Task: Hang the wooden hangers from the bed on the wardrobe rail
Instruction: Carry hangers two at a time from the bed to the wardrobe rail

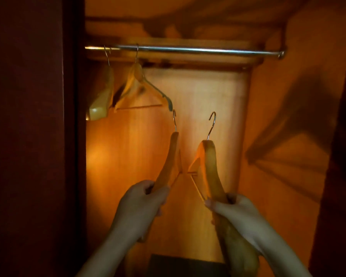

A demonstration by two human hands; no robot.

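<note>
Left hand [142,200] grips left hanger [172,156], right hand [236,210] right hanger [210,166], partly covering both.

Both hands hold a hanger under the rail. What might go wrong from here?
The left hanger, in the left hand, and the right hanger, in the right hand, seem to touch at their far ends and may snag. The left hook sits just below a hung hanger and may knock it.

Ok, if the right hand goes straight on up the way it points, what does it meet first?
Probably the rail. The right hand holds its hanger hook-up, and the line above runs to a bare stretch, right of the two hung hangers. Depth is unclear.
</note>
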